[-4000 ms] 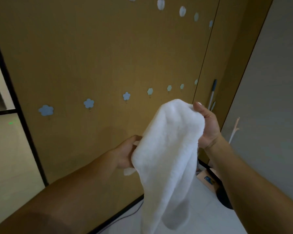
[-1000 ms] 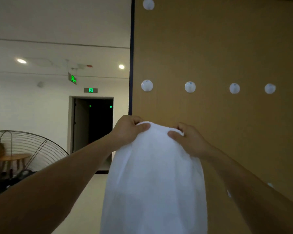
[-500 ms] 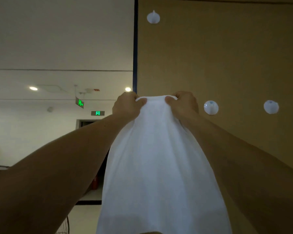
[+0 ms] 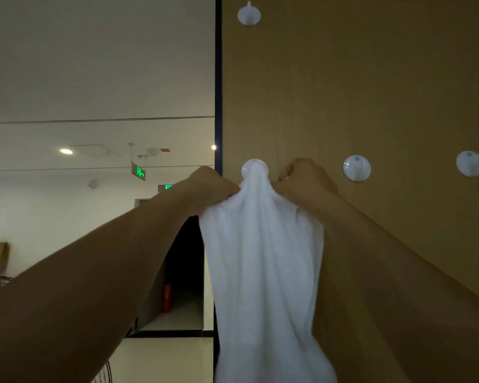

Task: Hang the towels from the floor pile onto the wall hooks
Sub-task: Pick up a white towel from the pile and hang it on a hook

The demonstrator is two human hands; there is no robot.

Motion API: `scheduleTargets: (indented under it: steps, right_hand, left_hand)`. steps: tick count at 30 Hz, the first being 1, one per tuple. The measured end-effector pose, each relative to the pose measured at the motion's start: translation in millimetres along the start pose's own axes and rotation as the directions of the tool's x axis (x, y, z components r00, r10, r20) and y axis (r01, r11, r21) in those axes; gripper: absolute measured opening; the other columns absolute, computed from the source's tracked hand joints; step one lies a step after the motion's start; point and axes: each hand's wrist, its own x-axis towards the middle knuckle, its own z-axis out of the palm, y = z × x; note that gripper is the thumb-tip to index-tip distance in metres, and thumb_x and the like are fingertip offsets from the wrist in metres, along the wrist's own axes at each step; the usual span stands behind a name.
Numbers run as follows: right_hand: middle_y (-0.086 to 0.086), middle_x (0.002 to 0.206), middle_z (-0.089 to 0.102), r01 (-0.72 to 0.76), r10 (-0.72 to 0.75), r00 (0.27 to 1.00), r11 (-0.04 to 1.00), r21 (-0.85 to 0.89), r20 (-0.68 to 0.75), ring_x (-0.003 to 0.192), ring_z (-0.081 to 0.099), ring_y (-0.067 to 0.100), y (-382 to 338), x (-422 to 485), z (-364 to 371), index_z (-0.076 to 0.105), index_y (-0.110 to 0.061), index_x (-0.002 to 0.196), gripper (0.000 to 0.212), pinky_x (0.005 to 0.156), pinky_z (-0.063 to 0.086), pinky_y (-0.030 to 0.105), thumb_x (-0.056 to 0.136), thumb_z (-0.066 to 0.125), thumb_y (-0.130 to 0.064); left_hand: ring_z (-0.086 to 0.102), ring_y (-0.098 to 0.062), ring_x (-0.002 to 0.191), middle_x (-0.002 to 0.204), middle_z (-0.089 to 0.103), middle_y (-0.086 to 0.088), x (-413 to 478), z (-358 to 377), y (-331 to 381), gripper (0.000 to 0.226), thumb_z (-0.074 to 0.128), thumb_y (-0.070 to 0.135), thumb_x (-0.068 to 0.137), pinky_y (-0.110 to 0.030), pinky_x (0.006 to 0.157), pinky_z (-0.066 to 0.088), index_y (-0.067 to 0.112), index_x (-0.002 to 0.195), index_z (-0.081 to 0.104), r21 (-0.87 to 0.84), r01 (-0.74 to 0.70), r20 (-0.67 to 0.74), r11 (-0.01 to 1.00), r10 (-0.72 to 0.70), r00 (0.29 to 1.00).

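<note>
A tan wood-panelled wall (image 4: 371, 78) fills the right half of what I can see, and past its dark edge a dim hallway opens under a pale ceiling (image 4: 94, 64). Against the panel hangs a white towel (image 4: 263, 258), gathered to a narrow neck at the top and falling wide and loose out of the bottom of the view. Both bare arms are raised to it. The left hand (image 4: 210, 189) sits at nine o'clock of the neck and the right hand (image 4: 304, 183) at three o'clock, each with its fingers curled in and pinching the cloth near its top edge. At twelve o'clock of the towel a round white hook (image 4: 253, 167) shows above the bunched cloth, which is drawn up against it; whether the fabric is truly caught over the prong I cannot tell. Two bare hooks (image 4: 356, 167) (image 4: 471, 163) sit at three o'clock of it, and another hook (image 4: 249, 14) at twelve o'clock. A green exit sign (image 4: 138, 171) glows at nine o'clock, down the hall. I would say this towel is being seated on its hook. The next move calls for easing the weight onto the hook, loosening both pinches only once it holds, then going back for another from the floor pile, which is out of sight.
</note>
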Motion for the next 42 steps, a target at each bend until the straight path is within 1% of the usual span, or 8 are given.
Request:
scheduleTargets:
  steps: [3,7,10,17,21,29,33,42]
  right_hand:
    - [0.001,0.107,0.056,0.161,-0.223,0.944,0.954,-0.253,-0.243,0.099,0.052,0.025,0.8,-11.0,14.5,0.06,-0.023,0.101,0.022,0.077,0.039,0.034,0.08,0.06,-0.029]
    - [0.002,0.091,0.059,0.499,-0.556,0.794,0.827,-0.261,-0.245,0.087,0.052,0.023,10.7,-33.3,30.7,0.061,-0.019,0.09,0.011,0.075,0.039,0.036,0.089,0.051,-0.024]
    - [-0.002,0.076,0.051,0.5,-0.495,0.853,0.866,-0.015,-0.164,0.072,0.048,0.017,13.2,-44.5,36.7,0.048,-0.021,0.082,0.016,0.064,0.032,0.028,0.095,0.041,-0.027]
    - [-0.004,0.077,0.056,0.4,-0.456,0.89,0.77,-0.496,0.011,0.086,0.051,0.02,15.7,-47.4,16.5,0.05,-0.02,0.08,0.024,0.074,0.03,0.034,0.08,0.059,-0.042]
    - [0.005,0.1,0.061,0.285,-0.247,0.955,0.916,-0.281,0.165,0.084,0.06,0.022,20.3,-54.1,19.9,0.051,-0.012,0.107,0.036,0.067,0.05,0.035,0.081,0.065,-0.033]
    - [0.0,0.093,0.062,0.208,-0.159,0.934,0.97,-0.127,0.321,0.082,0.063,0.02,10.9,-68.4,8.2,0.055,-0.018,0.098,0.034,0.064,0.051,0.033,0.074,0.069,-0.038]
    - [0.006,0.103,0.059,0.204,-0.203,0.979,0.978,-0.037,0.019,0.091,0.06,0.024,-8.1,-65.7,13.3,0.057,-0.009,0.106,0.035,0.073,0.05,0.036,0.08,0.063,-0.03]
    - [0.0,0.095,0.072,-0.216,-0.013,0.949,0.699,0.682,0.314,0.083,0.072,0.019,5.1,-92.8,30.2,0.062,-0.019,0.104,0.03,0.061,0.056,0.028,0.074,0.067,-0.014]
  left_hand:
    - [0.054,-0.017,0.069,0.08,0.057,0.001,-7.8,6.8,5.5,0.041,0.065,0.048,0.073,-0.026,0.055,0.037,0.011,0.088,0.053,0.454,-0.166,-0.175,0.876,0.27,0.947]
    - [0.049,-0.028,0.099,0.109,0.054,-0.008,-25.4,21.0,-3.9,0.032,0.048,0.029,0.09,-0.037,0.076,0.034,0.013,0.118,0.051,0.857,-0.342,-0.117,0.386,0.792,0.599]
    - [0.053,-0.025,0.098,0.113,0.057,-0.009,-34.4,28.9,-18.9,0.038,0.039,0.027,0.098,-0.032,0.076,0.036,0.01,0.131,0.045,0.76,-0.521,0.058,0.389,0.757,0.651]
    - [0.041,-0.021,0.083,0.111,0.057,-0.01,-59.0,37.1,-39.0,0.061,0.036,0.057,0.084,-0.035,0.077,0.035,0.009,0.118,0.051,0.823,-0.461,0.07,0.333,0.746,0.662]
    - [0.054,-0.019,0.082,0.152,0.009,-0.012,-68.3,39.7,-64.0,0.091,0.07,0.019,0.08,-0.025,0.072,0.048,0.011,0.148,0.009,0.59,-0.578,0.262,0.564,0.544,0.797]
    - [0.052,-0.022,0.104,0.123,0.048,-0.007,-69.8,21.9,-36.0,0.048,0.058,0.035,0.088,-0.03,0.077,0.04,0.008,0.127,0.049,0.06,-0.348,-0.006,0.936,0.349,0.937]
    - [0.055,-0.019,0.086,0.107,0.059,-0.008,-67.1,28.3,-9.9,0.041,0.057,0.038,0.088,-0.017,0.062,0.034,0.005,0.111,0.056,0.019,-0.358,-0.078,0.933,0.359,0.93]
    - [0.067,-0.02,0.079,0.093,0.066,-0.006,-86.1,33.7,-27.1,0.023,0.063,0.008,0.083,-0.027,0.058,0.053,0.007,0.106,0.06,-0.673,0.068,0.235,0.736,0.125,0.964]
